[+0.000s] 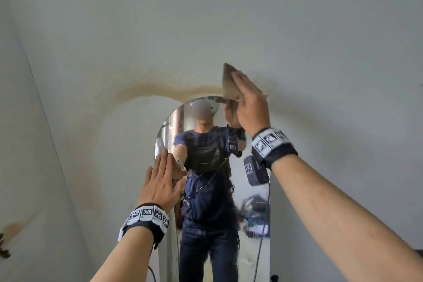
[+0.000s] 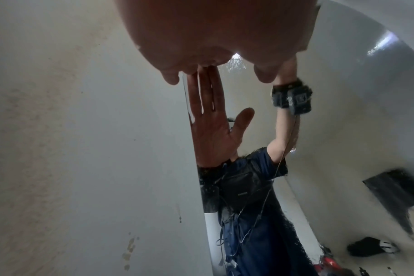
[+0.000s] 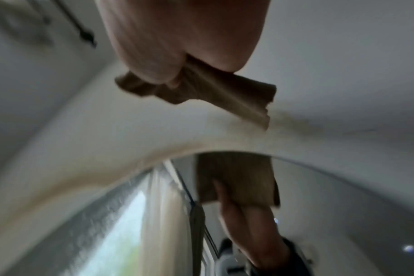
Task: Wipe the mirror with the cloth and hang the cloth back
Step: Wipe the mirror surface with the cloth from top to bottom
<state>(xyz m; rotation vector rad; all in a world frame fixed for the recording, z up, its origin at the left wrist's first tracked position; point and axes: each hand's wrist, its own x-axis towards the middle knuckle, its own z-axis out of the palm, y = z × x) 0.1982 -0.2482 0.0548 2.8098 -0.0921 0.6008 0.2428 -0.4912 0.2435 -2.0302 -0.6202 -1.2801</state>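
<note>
- My right hand (image 1: 250,101) is raised to the top of the mirror (image 1: 247,190), with the folded brown cloth (image 1: 230,82) under it.
- In the right wrist view my fingers (image 3: 151,61) and thumb curl round the cloth (image 3: 227,93), so that hand holds it; the view is blurred.
- The cloth lies across the arched top edge: most of it is on the wall (image 1: 206,18) above the glass, and its lower end overlaps the rim.
- One corner of the cloth points up past my fingertips.
- My left hand (image 1: 160,181) is flat and spread, fingers straight and close together, holding nothing.
- It rests at the left edge of the mirror, lower down than the right hand and well apart from it.
- In the left wrist view my fingertips (image 2: 170,78) meet their own reflection at the glass edge, so they touch the mirror (image 2: 331,130) there.
- A tan stain arcs across the wall just above the mirror's top.
- The glass reflects me in dark blue clothes with a black chest bag.
- Both wrists carry black bands (image 1: 148,220) with printed square markers.
- A cable (image 1: 261,242) hangs down from the camera unit at my right wrist, in front of the glass.
</note>
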